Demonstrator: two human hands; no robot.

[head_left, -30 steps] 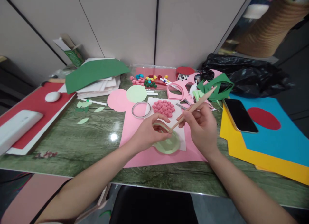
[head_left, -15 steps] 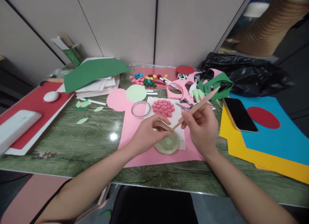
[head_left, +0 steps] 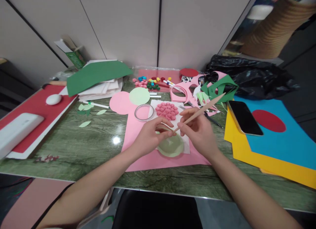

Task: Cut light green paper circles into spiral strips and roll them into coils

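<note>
Grained worktop (head_left: 86,143) spreads below. Your right hand (head_left: 199,133) clamps a tan stick (head_left: 207,106), long axis diagonal, outer tip rightward toward the back edge. Your left hand (head_left: 150,133) pinches pale-green paper (head_left: 171,148).

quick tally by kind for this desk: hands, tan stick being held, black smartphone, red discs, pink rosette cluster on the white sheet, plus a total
Hands: 2 (left hand, right hand)
Tan stick: 1
Black smartphone: 1
Red discs: 2 (front disc, back disc)
Pink rosette cluster: 1
Total: 7
</note>
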